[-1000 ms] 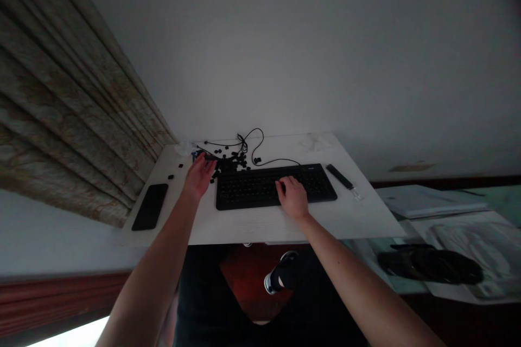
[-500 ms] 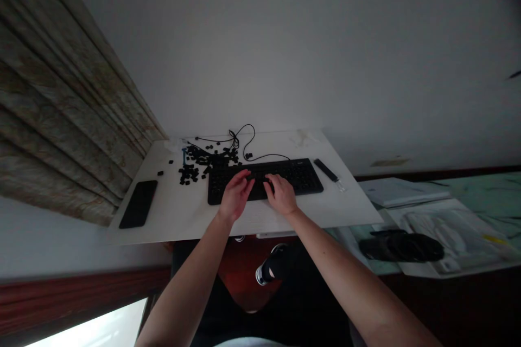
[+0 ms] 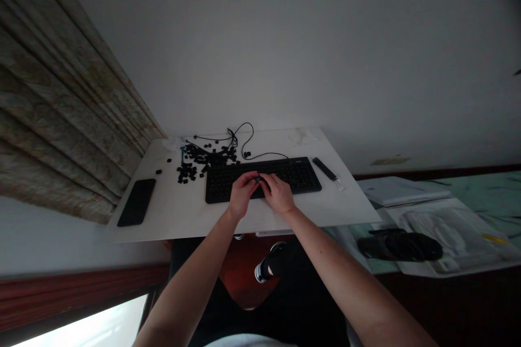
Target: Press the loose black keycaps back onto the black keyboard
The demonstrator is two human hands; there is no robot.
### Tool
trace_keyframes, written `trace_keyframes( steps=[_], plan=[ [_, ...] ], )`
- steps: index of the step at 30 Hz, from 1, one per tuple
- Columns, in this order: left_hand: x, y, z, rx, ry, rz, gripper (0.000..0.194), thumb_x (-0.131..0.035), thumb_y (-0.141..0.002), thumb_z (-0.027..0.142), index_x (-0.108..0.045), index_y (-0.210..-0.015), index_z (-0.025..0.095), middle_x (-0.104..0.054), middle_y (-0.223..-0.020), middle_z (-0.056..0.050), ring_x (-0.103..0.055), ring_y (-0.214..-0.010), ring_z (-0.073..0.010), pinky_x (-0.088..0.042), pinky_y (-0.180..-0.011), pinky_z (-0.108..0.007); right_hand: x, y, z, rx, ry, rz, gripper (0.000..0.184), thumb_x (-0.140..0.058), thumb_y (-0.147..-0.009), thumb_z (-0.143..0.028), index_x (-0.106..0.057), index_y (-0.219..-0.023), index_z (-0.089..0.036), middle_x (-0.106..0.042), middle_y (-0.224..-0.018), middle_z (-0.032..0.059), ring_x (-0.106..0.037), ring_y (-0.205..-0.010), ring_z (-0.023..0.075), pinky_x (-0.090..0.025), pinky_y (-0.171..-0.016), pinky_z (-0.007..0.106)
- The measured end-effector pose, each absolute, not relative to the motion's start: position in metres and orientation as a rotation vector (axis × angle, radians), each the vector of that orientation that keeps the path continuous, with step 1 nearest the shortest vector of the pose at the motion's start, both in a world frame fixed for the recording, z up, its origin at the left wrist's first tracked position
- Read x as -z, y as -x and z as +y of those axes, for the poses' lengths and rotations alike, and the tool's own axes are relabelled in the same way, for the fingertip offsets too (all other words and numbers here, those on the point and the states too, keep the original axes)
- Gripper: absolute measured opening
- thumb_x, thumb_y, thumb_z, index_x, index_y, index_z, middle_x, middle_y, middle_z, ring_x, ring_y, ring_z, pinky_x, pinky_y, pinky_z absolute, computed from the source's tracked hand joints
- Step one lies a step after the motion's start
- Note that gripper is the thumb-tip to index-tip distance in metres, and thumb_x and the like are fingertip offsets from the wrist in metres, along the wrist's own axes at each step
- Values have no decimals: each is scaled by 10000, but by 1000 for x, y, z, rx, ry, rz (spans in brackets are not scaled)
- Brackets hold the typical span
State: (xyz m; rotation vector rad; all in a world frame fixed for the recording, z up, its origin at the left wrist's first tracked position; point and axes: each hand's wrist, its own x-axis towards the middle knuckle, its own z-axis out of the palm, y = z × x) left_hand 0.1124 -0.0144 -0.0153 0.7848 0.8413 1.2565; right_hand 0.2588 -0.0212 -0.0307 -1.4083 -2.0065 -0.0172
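A black keyboard (image 3: 301,172) lies on a white table (image 3: 183,217). Both my hands rest over its middle, fingertips close together. My left hand (image 3: 241,195) and my right hand (image 3: 278,194) have their fingers curled down, pinching a small dark piece between them that I cannot make out. A heap of loose black keycaps (image 3: 194,161) lies to the left of the keyboard, beyond my left hand.
A black phone (image 3: 137,201) lies near the table's left edge. A tangled black cable (image 3: 240,141) runs behind the keyboard. A slim black tool (image 3: 324,168) lies right of it. A curtain (image 3: 61,97) hangs at left. Papers and a dark sandal (image 3: 401,246) lie on the floor at right.
My left hand came from the keycap heap to the keyboard's middle and closed in beside my right hand. The view shifted slightly.
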Motion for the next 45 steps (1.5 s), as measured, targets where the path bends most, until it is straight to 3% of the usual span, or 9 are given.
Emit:
trace_keyframes(
  steps=[6,11,18,24,34,39,45],
  plan=[
    [17,-86,-15,-1350,-1219,1170,170,-581,-883,227,-704,-991,184,-687,-1037,-73,-682,-899,-182,-572,-845,-372,34,-259,-19,-2,1444,-1903,289,-429,-1027,-319,-638,-1184,-197,-702,-1029,107,-679,-896,227,-539,-776,341],
    [15,-12,-10,-1476,-1790,1545,183,-521,-893,166,-698,-917,205,-669,-983,-64,-644,-988,-202,-524,-937,-382,38,-265,-16,-32,1410,-1715,250,-454,-1012,-332,-656,-1073,-197,-701,-1028,106,-677,-923,223,-540,-817,353],
    [30,46,-8,-1496,-1528,1820,182,-516,-882,222,-669,-976,193,-661,-986,-60,-642,-917,-193,-535,-861,-361,42,-274,-11,8,1546,-1278,302,-508,-964,-389,-674,-1059,-156,-703,-953,116,-637,-794,215,-535,-773,381],
    [34,39,-4,-1413,-1578,1681,176,-528,-902,248,-676,-985,202,-672,-1011,-62,-641,-915,-183,-534,-848,-332,41,-275,-9,-10,1495,-1310,295,-517,-952,-370,-700,-1047,-159,-692,-933,112,-625,-813,222,-527,-784,389],
    [36,41,-3,-1393,-1595,1603,231,-510,-862,132,-685,-996,200,-682,-988,-59,-652,-935,-181,-525,-893,-351,32,-271,-12,-111,1493,-1405,284,-516,-943,-346,-730,-1043,-187,-668,-979,117,-623,-870,240,-521,-829,425],
    [33,41,-6,-1455,-1517,1609,190,-518,-890,172,-686,-976,200,-690,-963,-51,-651,-915,-180,-521,-874,-338,19,-233,-20,-497,1373,-1427,293,-551,-913,-395,-725,-1035,-193,-701,-958,105,-644,-841,225,-524,-751,380],
    [30,40,-10,-1479,-1603,1574,171,-539,-894,179,-698,-951,202,-686,-975,-53,-642,-915,-176,-515,-836,-308,1,-166,-24,-1182,1273,-1137,332,-718,-747,-455,-656,-949,-199,-649,-695,2,-569,-560,142,-417,-489,260]
  ],
)
